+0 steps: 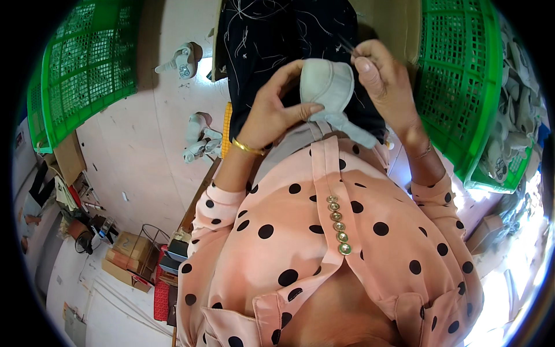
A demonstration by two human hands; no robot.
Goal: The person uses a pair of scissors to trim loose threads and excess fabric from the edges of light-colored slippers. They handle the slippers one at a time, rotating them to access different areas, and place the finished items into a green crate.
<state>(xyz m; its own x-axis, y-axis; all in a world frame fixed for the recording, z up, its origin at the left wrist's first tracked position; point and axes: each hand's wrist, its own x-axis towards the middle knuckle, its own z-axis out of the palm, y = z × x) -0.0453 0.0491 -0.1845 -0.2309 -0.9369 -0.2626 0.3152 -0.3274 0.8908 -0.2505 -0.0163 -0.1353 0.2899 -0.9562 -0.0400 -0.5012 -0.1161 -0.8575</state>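
Observation:
In front of my body, my left hand holds a pale, cup-shaped sewn piece, which has a curved seam and a bound edge. The thumb presses on its near side, while the other fingers go behind it, out of sight. From its lower edge a soft strap-like end hangs down to the right. My right hand, raised just right of the piece and apart from it, pinches a thin dark pointed tool. Whether that is snips or tweezers I cannot make out. Dark trousers strewn with loose threads lie beneath.
A green plastic basket stands close by my right arm, with many similar pale pieces beyond it. Another green basket is at the left. A few pale pieces lie on the floor. Cardboard boxes sit lower left.

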